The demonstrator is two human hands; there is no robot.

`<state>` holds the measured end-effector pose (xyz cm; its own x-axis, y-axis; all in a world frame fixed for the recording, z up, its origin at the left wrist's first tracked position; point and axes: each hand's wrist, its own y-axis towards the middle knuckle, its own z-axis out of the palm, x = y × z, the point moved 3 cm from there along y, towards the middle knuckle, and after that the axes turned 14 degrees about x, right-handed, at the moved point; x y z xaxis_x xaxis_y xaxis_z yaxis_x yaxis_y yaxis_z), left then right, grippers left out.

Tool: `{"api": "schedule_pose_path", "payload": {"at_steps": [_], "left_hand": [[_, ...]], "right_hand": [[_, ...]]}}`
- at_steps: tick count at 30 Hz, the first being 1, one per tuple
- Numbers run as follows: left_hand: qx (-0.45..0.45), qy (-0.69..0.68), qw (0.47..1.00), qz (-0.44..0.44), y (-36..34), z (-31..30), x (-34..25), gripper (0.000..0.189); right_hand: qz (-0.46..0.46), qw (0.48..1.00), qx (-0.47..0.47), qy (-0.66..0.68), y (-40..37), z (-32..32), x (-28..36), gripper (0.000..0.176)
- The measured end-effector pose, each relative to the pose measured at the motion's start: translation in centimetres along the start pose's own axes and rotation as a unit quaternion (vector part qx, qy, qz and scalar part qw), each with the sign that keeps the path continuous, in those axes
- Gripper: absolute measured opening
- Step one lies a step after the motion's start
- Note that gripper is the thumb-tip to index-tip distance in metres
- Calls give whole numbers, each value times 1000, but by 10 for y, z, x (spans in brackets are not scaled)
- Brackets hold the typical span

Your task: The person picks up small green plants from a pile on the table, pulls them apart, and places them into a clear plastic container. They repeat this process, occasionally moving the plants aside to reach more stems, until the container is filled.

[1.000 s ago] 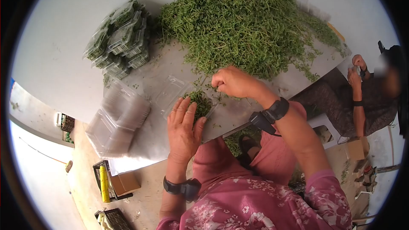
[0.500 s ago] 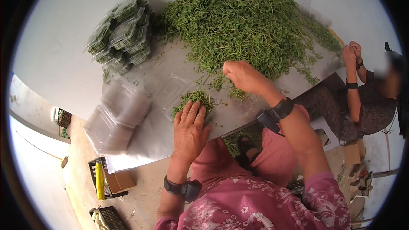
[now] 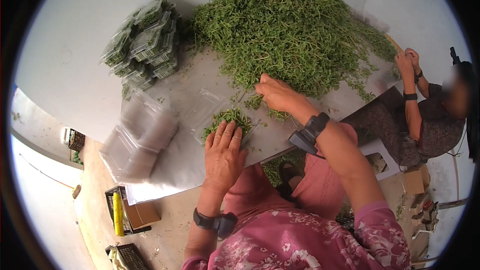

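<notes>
My left hand [image 3: 223, 155] lies with fingers stretched out over a small heap of leafy greens [image 3: 231, 116] in an open clear plastic clamshell box [image 3: 204, 107]. The box's lid is folded back, away from me. At the near edge of a big pile of the same greens [image 3: 290, 30], my right hand [image 3: 278, 94] has its fingers closed. What they grip, if anything, is hidden. A few loose sprigs lie on the table just below that hand.
Filled clamshell boxes [image 3: 145, 40] are stacked at the back left. Nested, open plastic boxes [image 3: 137, 137] stand left of my left hand. At the right, a co-worker [image 3: 425, 115] sits with both hands raised near the pile. Black crates [image 3: 131, 257] are on the floor.
My right hand has moved slightly left and toward me along the pile's edge. My left hand has stayed on the greens in the box. The co-worker's hands have shifted a little left.
</notes>
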<state>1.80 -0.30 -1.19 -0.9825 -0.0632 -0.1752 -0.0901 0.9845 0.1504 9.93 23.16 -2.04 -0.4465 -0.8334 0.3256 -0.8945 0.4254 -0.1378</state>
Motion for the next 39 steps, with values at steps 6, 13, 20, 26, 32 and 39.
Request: {"api": "schedule_pose_path", "payload": {"at_steps": [6, 13, 20, 26, 32, 39], "left_hand": [[0, -12, 1000, 5, 0, -2, 1, 61], [-61, -32, 998, 12, -11, -26, 0, 62], [-253, -131, 955, -84, -31, -37, 31, 61], [-163, -93, 979, -81, -23, -33, 23, 57], [-114, -106, 986, -64, -4, -14, 21, 55], [-129, -99, 985, -59, 0, -22, 31, 25]], "right_hand": [[-59, 994, -59, 76, 1, -3, -13, 6], [-122, 963, -125, 205, -23, -46, 33, 9], [-264, 941, -110, 183, -25, -29, 89, 19], [-221, 955, -101, 171, -24, -33, 68, 22], [-239, 951, -95, 173, -39, -21, 90, 14], [-183, 978, 45, 93, -30, -11, 83, 6]]}}
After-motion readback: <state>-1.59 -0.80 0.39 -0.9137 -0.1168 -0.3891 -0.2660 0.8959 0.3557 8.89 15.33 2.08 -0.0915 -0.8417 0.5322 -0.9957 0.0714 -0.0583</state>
